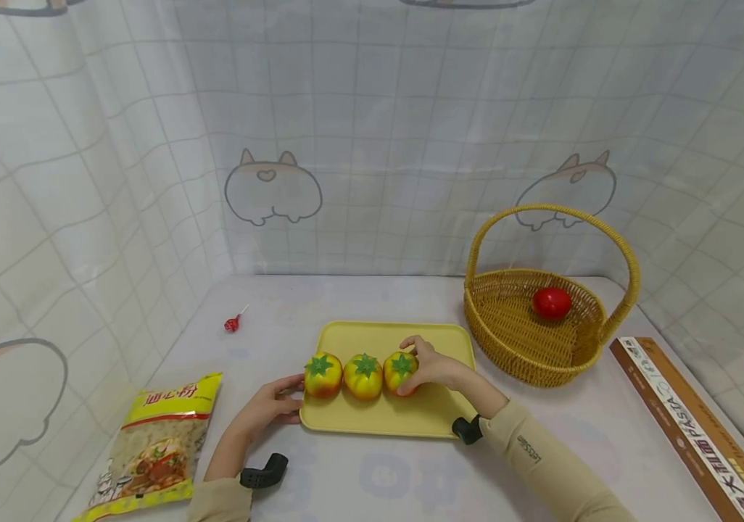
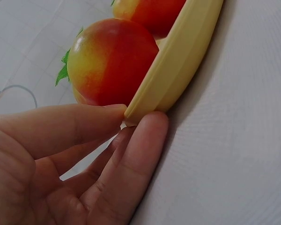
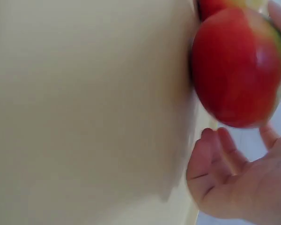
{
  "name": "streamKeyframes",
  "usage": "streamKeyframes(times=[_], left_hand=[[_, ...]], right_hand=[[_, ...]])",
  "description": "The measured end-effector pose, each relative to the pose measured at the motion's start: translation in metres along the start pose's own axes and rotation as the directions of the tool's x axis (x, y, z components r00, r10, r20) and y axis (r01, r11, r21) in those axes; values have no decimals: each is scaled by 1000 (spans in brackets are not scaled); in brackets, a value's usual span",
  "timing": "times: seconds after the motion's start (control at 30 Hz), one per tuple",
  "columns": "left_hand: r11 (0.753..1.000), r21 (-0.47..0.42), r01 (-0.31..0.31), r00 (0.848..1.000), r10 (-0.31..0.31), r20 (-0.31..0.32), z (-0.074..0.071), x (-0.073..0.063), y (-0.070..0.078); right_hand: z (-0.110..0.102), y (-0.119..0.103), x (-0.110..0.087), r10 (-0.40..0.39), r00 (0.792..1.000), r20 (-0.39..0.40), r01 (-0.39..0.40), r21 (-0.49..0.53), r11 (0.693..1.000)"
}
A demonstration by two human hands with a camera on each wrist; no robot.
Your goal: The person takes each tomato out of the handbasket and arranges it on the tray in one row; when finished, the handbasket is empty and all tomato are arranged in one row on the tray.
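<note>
Three yellow-and-red toy tomatoes with green star-shaped leaf tops stand in a row on a yellow tray [image 1: 437,417]. At the row's right end, my right hand [image 1: 434,367] holds the right tomato [image 1: 399,370] between thumb and fingers. In the right wrist view this tomato [image 3: 239,68] shows its red side, close over the tray surface. The middle tomato [image 1: 363,377] stands between the other two. My left hand [image 1: 267,406] pinches the tray's left rim beside the left tomato [image 1: 323,375]. The left wrist view shows fingertips on both sides of the tray rim [image 2: 178,61].
Right of the tray stands a wicker basket [image 1: 496,341] with a tall handle and a red round fruit [image 1: 551,303] inside. A long pasta box [image 1: 692,428] lies at the far right. On the left are a pasta bag [image 1: 156,449] and a red lollipop [image 1: 232,323].
</note>
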State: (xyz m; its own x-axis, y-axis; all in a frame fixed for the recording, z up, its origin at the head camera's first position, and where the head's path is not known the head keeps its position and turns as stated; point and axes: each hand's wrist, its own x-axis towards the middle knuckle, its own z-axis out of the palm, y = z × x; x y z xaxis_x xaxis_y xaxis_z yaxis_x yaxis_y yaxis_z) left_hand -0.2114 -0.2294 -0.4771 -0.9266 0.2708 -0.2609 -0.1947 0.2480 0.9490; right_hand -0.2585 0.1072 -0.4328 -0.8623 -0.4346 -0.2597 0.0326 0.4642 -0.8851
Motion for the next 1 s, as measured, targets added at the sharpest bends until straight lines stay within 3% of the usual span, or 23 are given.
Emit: streamKeyframes(times=[0.2, 0.43, 1.0], left_hand=[[1000, -9, 15, 1000, -16, -15, 0, 0, -1], [1000, 0, 13, 1000, -13, -12, 0, 0, 0], [1000, 7, 21, 1000, -21, -16, 1, -1, 3]], right_hand=[[-11, -6, -5, -18, 1000, -16, 18, -9, 1000], [-46, -19, -20, -93, 995, -23, 95, 111, 989], [-115, -11, -48, -148, 965, -217, 181, 141, 973]])
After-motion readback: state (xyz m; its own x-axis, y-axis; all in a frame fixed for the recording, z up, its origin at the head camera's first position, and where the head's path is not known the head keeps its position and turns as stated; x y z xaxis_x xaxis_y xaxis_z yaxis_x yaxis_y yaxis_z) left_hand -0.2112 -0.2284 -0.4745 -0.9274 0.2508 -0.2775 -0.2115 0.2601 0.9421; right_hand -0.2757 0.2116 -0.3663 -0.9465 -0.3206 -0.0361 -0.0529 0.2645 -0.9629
